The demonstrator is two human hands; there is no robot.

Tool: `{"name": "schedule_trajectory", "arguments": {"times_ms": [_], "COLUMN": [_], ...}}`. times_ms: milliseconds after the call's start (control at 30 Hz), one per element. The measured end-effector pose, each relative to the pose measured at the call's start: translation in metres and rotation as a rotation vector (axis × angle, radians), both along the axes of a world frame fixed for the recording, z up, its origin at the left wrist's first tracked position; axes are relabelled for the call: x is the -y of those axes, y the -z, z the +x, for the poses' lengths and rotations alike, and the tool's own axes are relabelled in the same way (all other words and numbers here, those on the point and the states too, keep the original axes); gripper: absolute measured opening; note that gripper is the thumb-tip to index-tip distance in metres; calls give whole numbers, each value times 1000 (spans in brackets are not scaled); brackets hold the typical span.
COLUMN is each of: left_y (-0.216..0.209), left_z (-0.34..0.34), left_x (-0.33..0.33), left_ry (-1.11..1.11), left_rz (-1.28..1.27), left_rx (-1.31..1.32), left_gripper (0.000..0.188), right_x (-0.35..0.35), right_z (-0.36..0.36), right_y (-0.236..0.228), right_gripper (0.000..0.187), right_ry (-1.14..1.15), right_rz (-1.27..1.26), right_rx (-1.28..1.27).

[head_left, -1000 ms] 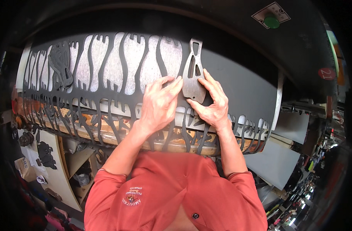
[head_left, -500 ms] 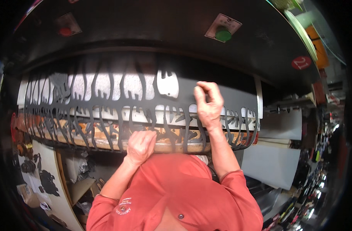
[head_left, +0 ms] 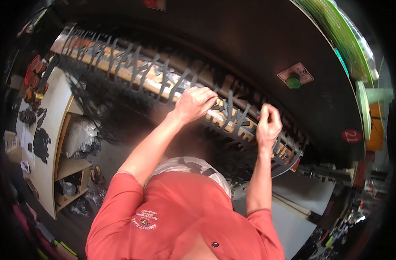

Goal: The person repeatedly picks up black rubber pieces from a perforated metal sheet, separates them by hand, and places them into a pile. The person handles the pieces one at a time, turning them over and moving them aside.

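A dark grey perforated sheet (head_left: 164,79), a web of thin strips around cut-out holes, drapes over the long front edge of a black machine. My left hand (head_left: 194,104) is closed at the sheet's near side, around the middle, with its fingers curled over the strips. Further right, my right hand (head_left: 268,126) is closed too, thumb against fingers, at the sheet's right part. What exactly lies between the fingertips is hidden. Through the holes show a tan front bar (head_left: 103,65) and loose dark scraps. The sheet's lower strips hang below the bar.
The machine's black body rises beyond the sheet, bearing a green push button (head_left: 294,81). At the left stands a pale table (head_left: 46,104) over shelves with plastic bags (head_left: 81,138). Grey panels (head_left: 293,219) lie low at the right. A green mesh rim (head_left: 352,39) is at upper right.
The sheet has come toward me off the machine's bed and now sags over the front bar. Both hands sit further right in view, the right one lower. The view has tilted.
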State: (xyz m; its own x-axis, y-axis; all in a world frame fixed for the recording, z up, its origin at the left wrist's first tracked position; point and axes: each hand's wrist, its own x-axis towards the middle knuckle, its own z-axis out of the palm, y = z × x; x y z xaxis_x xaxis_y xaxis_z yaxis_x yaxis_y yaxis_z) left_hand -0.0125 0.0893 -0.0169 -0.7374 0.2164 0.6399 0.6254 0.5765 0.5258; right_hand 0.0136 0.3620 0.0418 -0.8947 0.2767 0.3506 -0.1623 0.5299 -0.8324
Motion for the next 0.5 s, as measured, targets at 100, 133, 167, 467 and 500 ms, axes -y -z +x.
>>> {"name": "schedule_trajectory", "arguments": {"times_ms": [100,133,167,467,500], "left_y": [-7,-8,-7,15,16], "left_z": [1,-3,3,9,9], "left_x": [-14,-26,-35,-50,-50], "left_ry": [6,-18,-16,-128,-129], "left_rz": [109,162,127,-87,-60], "left_rx": [51,83,38,12,24], "left_gripper": [13,14,15,22,22], "right_x": [7,1,-1,-8,-8], "right_z": [33,24,25,15,15], "right_y": [42,48,54,64,64], "right_gripper": [9,10,13,19,20], "right_ry": [-108,-164,-148,-185,-191], "right_rz": [362,423,339,304,304], "right_rx": [-74,-173,-92,-29,-1]}}
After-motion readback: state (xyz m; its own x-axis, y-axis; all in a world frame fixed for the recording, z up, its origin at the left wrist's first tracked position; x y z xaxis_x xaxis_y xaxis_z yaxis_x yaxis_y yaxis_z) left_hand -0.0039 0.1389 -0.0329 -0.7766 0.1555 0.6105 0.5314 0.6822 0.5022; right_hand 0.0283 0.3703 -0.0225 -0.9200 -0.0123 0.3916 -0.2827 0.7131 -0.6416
